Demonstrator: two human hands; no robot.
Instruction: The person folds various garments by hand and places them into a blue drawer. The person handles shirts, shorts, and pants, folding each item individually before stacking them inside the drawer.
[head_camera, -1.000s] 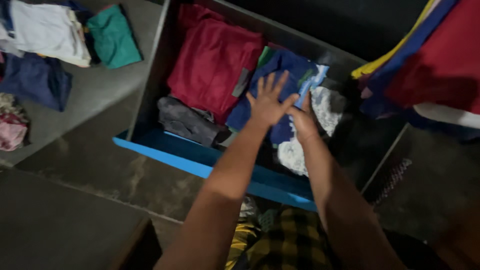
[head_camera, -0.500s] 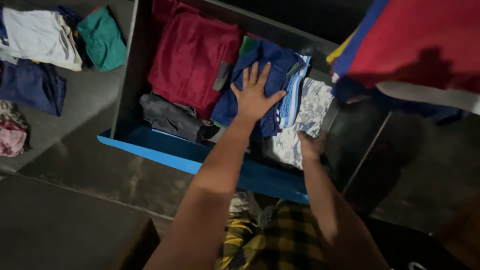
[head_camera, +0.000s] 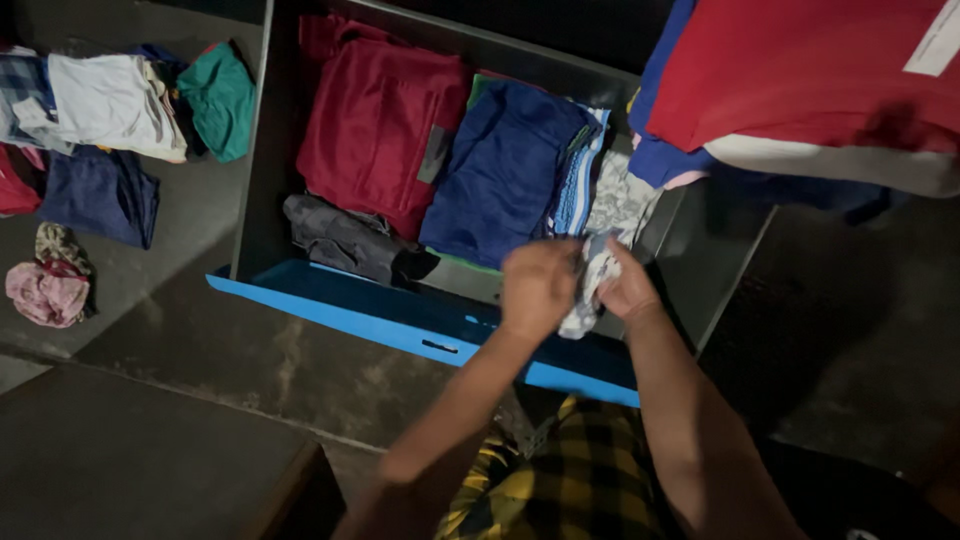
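- Nearest us, our left hand (head_camera: 537, 288) and right hand (head_camera: 627, 290) are both closed on the near end of a white-and-grey patterned cloth (head_camera: 612, 225), fingers curled around its crumpled edge.
- Just below the hands runs the bright blue front of an open drawer (head_camera: 330, 312); the cloth lies along the drawer's right side.
- Beyond the left hand lies a folded navy blue garment (head_camera: 505, 170), touching the patterned cloth.
- Farther left sit a folded dark red garment (head_camera: 375, 120) and a crumpled dark grey one (head_camera: 345, 240).
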